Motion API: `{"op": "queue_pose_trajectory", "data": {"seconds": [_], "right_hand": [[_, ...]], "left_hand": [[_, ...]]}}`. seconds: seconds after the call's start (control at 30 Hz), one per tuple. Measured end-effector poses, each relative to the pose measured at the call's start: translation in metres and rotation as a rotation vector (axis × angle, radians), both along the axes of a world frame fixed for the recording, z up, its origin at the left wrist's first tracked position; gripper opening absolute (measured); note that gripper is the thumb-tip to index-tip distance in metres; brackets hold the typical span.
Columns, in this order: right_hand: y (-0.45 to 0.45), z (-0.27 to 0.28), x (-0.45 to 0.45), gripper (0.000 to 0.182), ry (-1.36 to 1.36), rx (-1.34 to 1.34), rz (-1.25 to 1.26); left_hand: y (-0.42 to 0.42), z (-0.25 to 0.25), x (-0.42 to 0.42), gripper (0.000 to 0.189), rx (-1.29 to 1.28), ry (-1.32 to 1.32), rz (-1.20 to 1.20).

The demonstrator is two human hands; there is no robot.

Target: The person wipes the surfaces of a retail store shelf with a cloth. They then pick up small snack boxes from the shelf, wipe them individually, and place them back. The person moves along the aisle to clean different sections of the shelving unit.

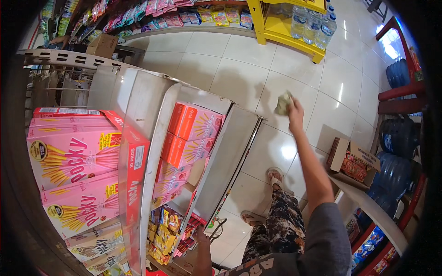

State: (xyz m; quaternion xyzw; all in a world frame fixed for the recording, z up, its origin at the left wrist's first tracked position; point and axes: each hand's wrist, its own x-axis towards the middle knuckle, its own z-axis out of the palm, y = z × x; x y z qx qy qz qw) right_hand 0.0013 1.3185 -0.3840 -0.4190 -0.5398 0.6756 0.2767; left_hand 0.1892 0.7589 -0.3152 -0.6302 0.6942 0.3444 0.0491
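Note:
My right hand (pixel 296 111) is stretched out over the tiled floor with its fingers shut on a crumpled pale green cloth (pixel 284 103). My left hand (pixel 201 236) is low at the edge of a shelf, beside small dark red packs (pixel 188 230); its fingers are partly hidden, and whether it grips anything cannot be told. To the left of that hand lie yellow and brown snack packs (pixel 165 238). Above them, pink and red Pocky boxes (pixel 193 129) are stacked on the shelf unit. Larger pink Pocky packs (pixel 74 155) stand at the far left.
A yellow rack (pixel 290 29) with large water bottles (pixel 312 27) stands at the top. At the right are an open carton (pixel 355 165) of red packets and blue water gallons (pixel 397 136). The shelf's metal edge (pixel 241 158) juts beside my legs. Sachets (pixel 221 15) line a back shelf.

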Motion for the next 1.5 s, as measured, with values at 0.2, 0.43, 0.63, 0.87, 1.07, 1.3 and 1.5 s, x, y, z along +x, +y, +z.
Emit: {"op": "queue_pose_trajectory", "data": {"seconds": [0.2, 0.43, 0.63, 0.87, 1.07, 1.3, 1.5], "right_hand": [[-0.151, -0.032, 0.058, 0.042, 0.244, -0.42, -0.232], [-0.176, -0.009, 0.016, 0.046, 0.05, 0.143, -0.14], [-0.251, -0.006, 0.066, 0.044, 0.017, 0.228, -0.016], [-0.391, 0.0, 0.139, 0.042, -0.005, 0.258, -0.016], [-0.505, 0.012, 0.2, 0.044, -0.13, 0.088, 0.029], [-0.578, 0.017, 0.276, 0.046, -0.183, 0.103, 0.431], [-0.524, 0.037, 0.288, 0.048, -0.087, -0.013, 0.642]], "left_hand": [[0.007, 0.021, 0.005, 0.023, 0.04, 0.185, -0.188], [-0.053, -0.003, 0.031, 0.052, -0.332, 0.362, -0.868], [-0.049, 0.0, 0.04, 0.053, -0.198, 0.424, -0.815], [-0.068, 0.01, 0.056, 0.064, -0.022, 0.542, -0.819], [-0.089, 0.016, 0.07, 0.076, 0.236, 0.507, -0.729], [-0.111, -0.008, 0.089, 0.081, 0.259, 0.545, -0.811], [-0.105, -0.008, 0.087, 0.078, 0.257, 0.595, -0.775]]}}
